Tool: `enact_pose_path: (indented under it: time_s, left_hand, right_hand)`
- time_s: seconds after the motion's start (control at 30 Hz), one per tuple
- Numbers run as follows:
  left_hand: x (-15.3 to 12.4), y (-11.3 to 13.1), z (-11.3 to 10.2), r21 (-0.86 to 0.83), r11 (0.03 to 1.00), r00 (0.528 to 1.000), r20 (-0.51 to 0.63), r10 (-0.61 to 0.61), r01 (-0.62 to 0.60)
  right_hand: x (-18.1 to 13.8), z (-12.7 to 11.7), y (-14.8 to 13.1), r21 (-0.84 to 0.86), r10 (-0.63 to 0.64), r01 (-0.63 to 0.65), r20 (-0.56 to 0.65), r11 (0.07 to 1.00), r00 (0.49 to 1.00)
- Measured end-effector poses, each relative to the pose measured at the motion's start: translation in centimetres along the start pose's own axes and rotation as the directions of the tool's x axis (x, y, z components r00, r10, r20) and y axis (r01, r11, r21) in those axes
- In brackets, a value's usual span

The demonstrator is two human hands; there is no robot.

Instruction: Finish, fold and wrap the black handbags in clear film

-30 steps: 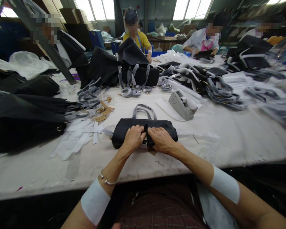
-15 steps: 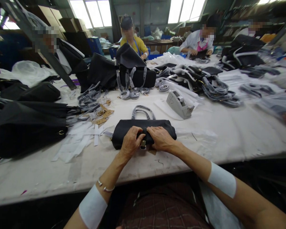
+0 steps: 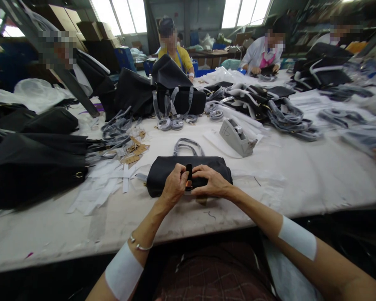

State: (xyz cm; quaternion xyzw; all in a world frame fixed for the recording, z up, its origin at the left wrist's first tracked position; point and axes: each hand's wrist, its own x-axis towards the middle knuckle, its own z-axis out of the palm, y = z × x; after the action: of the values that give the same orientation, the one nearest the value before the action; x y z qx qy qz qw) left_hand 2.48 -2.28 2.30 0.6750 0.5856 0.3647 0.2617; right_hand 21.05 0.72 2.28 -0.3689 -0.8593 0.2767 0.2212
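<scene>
At mid-frame the black bag (image 3: 163, 168) lies lengthwise left-to-right, its strap (image 3: 189, 169) crosswise between the left hand (image 3: 174, 183), nearer and pinching it, and the right hand (image 3: 213, 182), thumb and fingers parted.

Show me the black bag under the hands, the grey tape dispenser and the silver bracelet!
Black bag (image 3: 159, 173), head view: left part of its body.
Grey tape dispenser (image 3: 233, 137), head view: its body's side.
Silver bracelet (image 3: 143, 249), head view: its curved band.
</scene>
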Motion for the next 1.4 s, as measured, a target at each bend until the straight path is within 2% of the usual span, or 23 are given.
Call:
enact_pose_path:
  time_s: [0.1, 0.17, 0.23, 0.37, 0.53, 0.63, 0.77, 0.93, 1.07, 1.17, 1.4]
  left_hand:
    - [0.6, -0.1, 0.6, 0.031, 1.000, 1.000, -0.004, -0.005, 0.005]
    - [0.5, -0.4, 0.4, 0.088, 0.996, 0.999, 0.025, 0.030, -0.032]
    - [0.0, -0.8, -0.2, 0.166, 0.976, 0.988, 0.089, 0.125, -0.139]
    - [-1.7, -1.8, -1.4, 0.235, 0.908, 0.930, 0.211, 0.301, -0.347]
    - [-2.6, -2.8, -1.3, 0.158, 0.907, 0.905, 0.245, 0.347, -0.390]
    - [-2.7, -3.0, -0.8, 0.191, 0.896, 0.906, 0.228, 0.357, -0.401]
    - [-3.3, -3.2, 0.0, 0.288, 0.851, 0.897, 0.197, 0.396, -0.439]
    - [-4.6, -3.5, 0.9, 0.328, 0.843, 0.891, -0.007, 0.454, -0.427]
    - [-5.4, -3.5, 1.2, 0.304, 0.894, 0.909, -0.155, 0.388, -0.329]
    - [-5.5, -3.3, 1.1, 0.293, 0.895, 0.910, -0.147, 0.389, -0.335]
    - [-5.9, -2.9, 1.3, 0.322, 0.884, 0.902, -0.158, 0.402, -0.338]
  right_hand:
    - [0.7, 0.6, -0.7, -0.043, 0.120, -0.123, -0.080, 0.991, 0.990]
    - [0.9, 1.1, -1.0, -0.053, 0.145, -0.152, -0.115, 0.987, 0.983]
    - [0.8, 1.5, -1.0, -0.021, 0.124, -0.127, -0.124, 0.992, 0.984]
    - [-0.3, 1.8, -0.9, -0.025, 0.042, -0.046, -0.140, 0.999, 0.989]
    - [-1.6, 1.8, -1.2, -0.024, -0.098, 0.096, -0.114, 0.995, 0.989]
    - [-2.1, 1.8, -1.4, 0.054, -0.058, 0.068, -0.157, 0.996, 0.986]
    - [-1.8, 2.0, -1.5, 0.201, 0.059, -0.017, -0.204, 0.979, 0.977]
    - [-0.4, 2.1, -1.3, 0.313, 0.228, -0.190, -0.088, 0.930, 0.970]
    - [0.3, 2.2, -1.5, 0.206, 0.328, -0.313, -0.044, 0.927, 0.943]
    - [0.3, 2.3, -2.0, 0.167, 0.383, -0.368, -0.071, 0.915, 0.921]
    - [0.3, 3.1, -3.1, 0.238, 0.440, -0.399, -0.153, 0.885, 0.885]
